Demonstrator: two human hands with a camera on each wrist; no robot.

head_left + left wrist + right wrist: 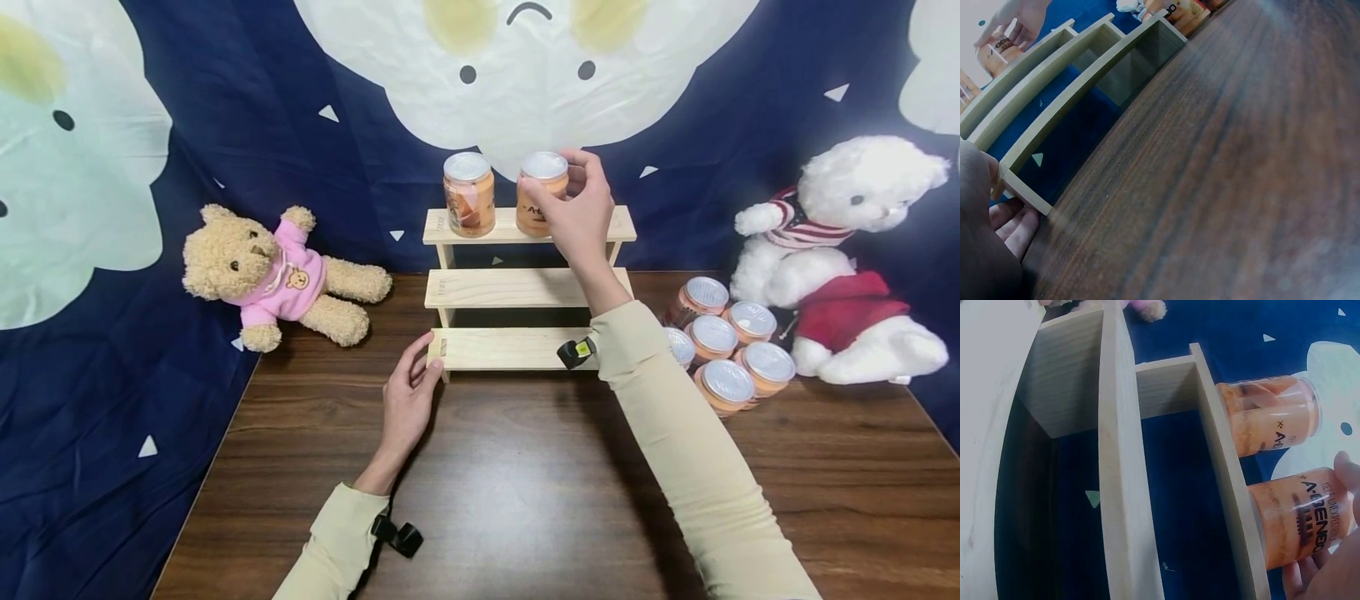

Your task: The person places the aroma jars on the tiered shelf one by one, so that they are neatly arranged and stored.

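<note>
A three-step wooden display rack [517,348] stands on the table. On its top step sits an orange can [469,196] with a silver lid. Beside it, a second orange can [532,208] stands on the same step, and my right hand [583,212] grips it from the right, thumb in front. The right wrist view shows this held can [1304,515] at the step's surface, its base at the wood. At the bottom step's left end my left hand [408,400] holds the rack's corner; in the left wrist view its fingers [1019,231] bend around the end panel.
Several more orange cans [727,382] are grouped on the table [487,492] right of the rack. A white plush bear [840,258] lies behind them. A tan teddy bear in pink [277,271] lies to the left. Dark blue patterned cloth [300,108] hangs behind.
</note>
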